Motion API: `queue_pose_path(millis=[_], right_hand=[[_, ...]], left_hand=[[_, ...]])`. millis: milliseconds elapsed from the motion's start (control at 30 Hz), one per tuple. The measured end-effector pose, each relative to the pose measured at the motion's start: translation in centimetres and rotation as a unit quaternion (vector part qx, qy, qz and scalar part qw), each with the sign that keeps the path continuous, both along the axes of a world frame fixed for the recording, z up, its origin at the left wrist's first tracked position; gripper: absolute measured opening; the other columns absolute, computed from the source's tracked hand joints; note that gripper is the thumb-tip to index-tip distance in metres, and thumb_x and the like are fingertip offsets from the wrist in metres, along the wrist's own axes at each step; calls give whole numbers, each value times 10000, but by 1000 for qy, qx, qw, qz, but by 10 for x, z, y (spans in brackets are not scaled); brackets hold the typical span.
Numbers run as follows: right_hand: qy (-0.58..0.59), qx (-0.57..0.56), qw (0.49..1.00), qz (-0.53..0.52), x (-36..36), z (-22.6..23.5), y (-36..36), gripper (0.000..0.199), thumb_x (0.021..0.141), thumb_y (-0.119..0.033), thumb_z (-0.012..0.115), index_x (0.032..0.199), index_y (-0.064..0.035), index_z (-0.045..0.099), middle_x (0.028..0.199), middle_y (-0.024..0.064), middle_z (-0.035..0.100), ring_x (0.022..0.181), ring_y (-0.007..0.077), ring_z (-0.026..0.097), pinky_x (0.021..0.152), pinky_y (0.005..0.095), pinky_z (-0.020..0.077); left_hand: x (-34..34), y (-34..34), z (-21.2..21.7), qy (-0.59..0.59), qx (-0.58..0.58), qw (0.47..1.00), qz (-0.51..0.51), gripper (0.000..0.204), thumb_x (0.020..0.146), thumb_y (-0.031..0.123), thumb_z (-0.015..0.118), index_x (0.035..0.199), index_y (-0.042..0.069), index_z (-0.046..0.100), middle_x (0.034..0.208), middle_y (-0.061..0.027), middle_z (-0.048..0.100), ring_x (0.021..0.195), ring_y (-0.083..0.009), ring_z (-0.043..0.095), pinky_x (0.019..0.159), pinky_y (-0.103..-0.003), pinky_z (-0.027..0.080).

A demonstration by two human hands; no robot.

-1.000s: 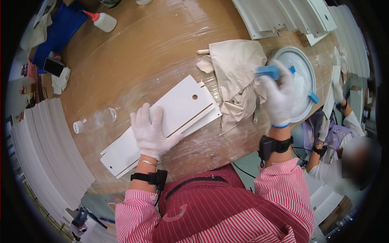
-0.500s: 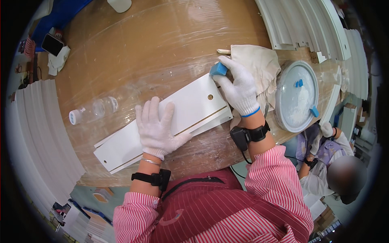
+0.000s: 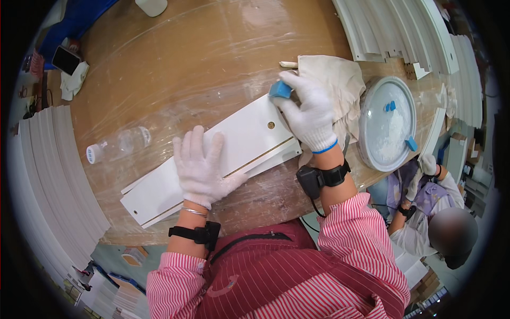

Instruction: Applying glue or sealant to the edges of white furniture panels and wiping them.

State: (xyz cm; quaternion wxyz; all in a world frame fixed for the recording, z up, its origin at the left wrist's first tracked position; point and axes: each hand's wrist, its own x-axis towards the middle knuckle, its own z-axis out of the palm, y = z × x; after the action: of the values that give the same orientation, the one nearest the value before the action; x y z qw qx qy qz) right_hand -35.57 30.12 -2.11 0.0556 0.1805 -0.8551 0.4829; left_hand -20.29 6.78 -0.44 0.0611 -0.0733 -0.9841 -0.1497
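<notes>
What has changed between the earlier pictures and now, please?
The right hand, still holding a blue block, moved left from the round tray to the far corner of the upper white board. Nothing was visibly let go. The left hand stays on that board, and the beige cloth still lies between board and tray.

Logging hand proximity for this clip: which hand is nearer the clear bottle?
Left. The left hand lies on the white board, right of the bottle; the right hand is farther right, holding a blue block.

Bright; soft glare on film-covered table (image 3: 212,69); left board stack (image 3: 56,181) bowed; rim dark.
</notes>
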Motion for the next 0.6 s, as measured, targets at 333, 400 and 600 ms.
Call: queue_pose_path(millis=[333,400,600], right_hand=[[-15,-17,989,-149,41,22,41,459,859,-24,804,1290,11,648,1072,114,729,921,164,695,830,295,562],[-86,-17,978,-189,79,30,51,481,840,-13,825,1284,5,643,1081,102,718,929,162,699,816,286,561],[43,43,984,-167,122,0,50,467,797,-20,845,1235,-18,684,1030,136,725,887,228,713,780,323,571]], left_hand=[[2,4,-1,-20,7,1000,-2,1001,614,717,802,1356,88,565,1387,-285,515,1239,-483,518,1081,-650,355],[2,4,-1,-4,-9,1000,-4,997,615,693,816,1359,80,563,1384,-293,518,1249,-487,517,1100,-665,339],[3,6,-3,13,-14,1000,-8,1006,617,683,829,1367,69,559,1387,-301,517,1262,-492,511,1118,-680,321]])
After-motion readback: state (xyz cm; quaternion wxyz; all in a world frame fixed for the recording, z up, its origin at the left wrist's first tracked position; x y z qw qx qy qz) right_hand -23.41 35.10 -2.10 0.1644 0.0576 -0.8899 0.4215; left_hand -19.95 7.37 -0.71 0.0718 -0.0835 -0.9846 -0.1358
